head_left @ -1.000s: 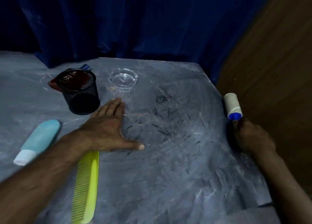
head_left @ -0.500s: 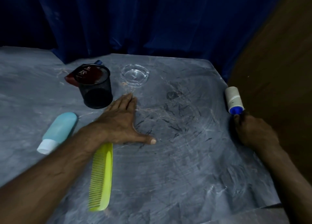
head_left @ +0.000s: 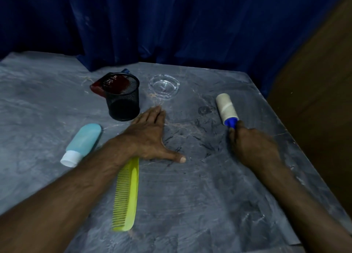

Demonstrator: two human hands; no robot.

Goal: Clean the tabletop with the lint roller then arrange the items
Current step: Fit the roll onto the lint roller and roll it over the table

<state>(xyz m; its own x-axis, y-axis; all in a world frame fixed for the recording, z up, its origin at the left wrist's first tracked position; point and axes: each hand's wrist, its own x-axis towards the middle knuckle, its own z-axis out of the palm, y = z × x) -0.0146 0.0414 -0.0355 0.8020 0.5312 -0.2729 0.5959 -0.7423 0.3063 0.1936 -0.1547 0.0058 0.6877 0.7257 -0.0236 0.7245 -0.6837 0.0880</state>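
On the right half of the tabletop [head_left: 190,205], your lint roller [head_left: 226,107] now lies well inside the grey surface, beside the dark scuffs and hair strands; a second ago you held it out at the table's right edge. Your right hand [head_left: 253,144] is closed around its blue handle, roll pointing away from you. That shift suggests you are starting a cleaning pass, and no arranging has begun.

Your left hand [head_left: 150,136] rests flat with fingers together and thumb spread, holding nothing, just as before.

Behind it, the black mesh cup [head_left: 122,100] stands upright and looks empty; a dark red item [head_left: 99,86] lies against its far side. The glass ashtray [head_left: 164,85] holds only a tiny speck. The blue bottle [head_left: 83,142] and yellow comb [head_left: 126,193] lie loose.
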